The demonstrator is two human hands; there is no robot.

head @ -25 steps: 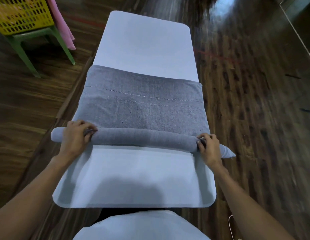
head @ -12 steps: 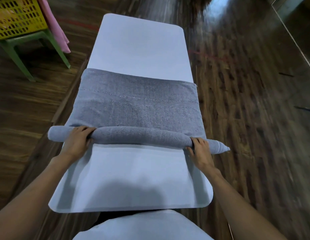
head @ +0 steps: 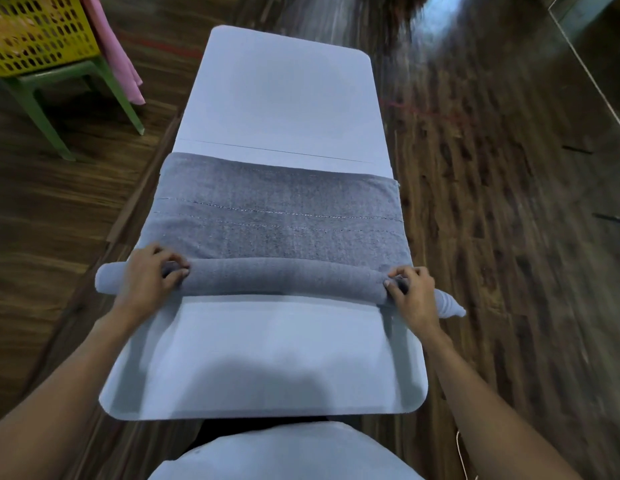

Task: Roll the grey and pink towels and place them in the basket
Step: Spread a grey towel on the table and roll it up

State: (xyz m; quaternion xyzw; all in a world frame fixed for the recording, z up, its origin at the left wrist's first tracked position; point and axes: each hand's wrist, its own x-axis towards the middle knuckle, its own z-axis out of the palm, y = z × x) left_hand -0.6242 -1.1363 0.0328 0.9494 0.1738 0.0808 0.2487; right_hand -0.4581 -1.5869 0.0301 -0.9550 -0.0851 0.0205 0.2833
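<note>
Head-camera view showed a person rolling a grey towel (head: 277, 213) across a long white counter (head: 280, 91). Its near portion was wound into a tube spanning the counter's width, both ends overhanging the edges, while the far portion lay flat. The left hand (head: 147, 278) curled its fingers over the roll near the left end; the right hand (head: 414, 294) gripped it near the right end. A pink towel (head: 116, 53) hung beside a yellow basket (head: 34, 32) on a green stool (head: 41, 95) at far left.
</note>
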